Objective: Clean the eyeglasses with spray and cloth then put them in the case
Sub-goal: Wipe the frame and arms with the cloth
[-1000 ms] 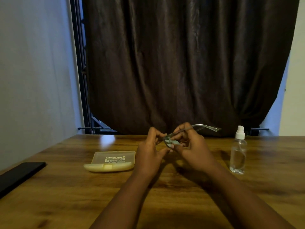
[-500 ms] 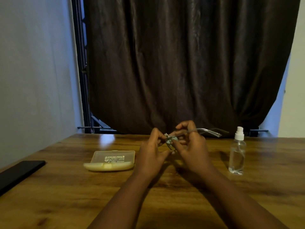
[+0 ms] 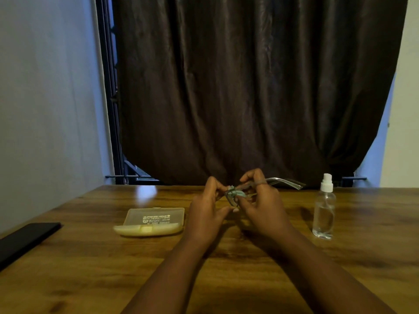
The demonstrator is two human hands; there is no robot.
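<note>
While both hands work, the eyeglasses (image 3: 281, 181) stay raised.
Left hand (image 3: 205, 211) and right hand (image 3: 263, 206) pinch clear frames and pale-green cloth (image 3: 234, 193); temples point toward three o'clock.

a room in a home: wooden table (image 3: 226, 279) against a window hung with a dark brown curtain (image 3: 249, 87), plain painted walls (image 3: 45, 98).

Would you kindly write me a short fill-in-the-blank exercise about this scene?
1. The spray bottle stands on the ____ side of the table.
2. The case lies with its lid ____.
3. Both hands, left hand and right hand, hold the ____ above the table.
4. A pale green ____ is pinched against the lens between the fingers.

Missing words: right; shut; eyeglasses; cloth.
</note>
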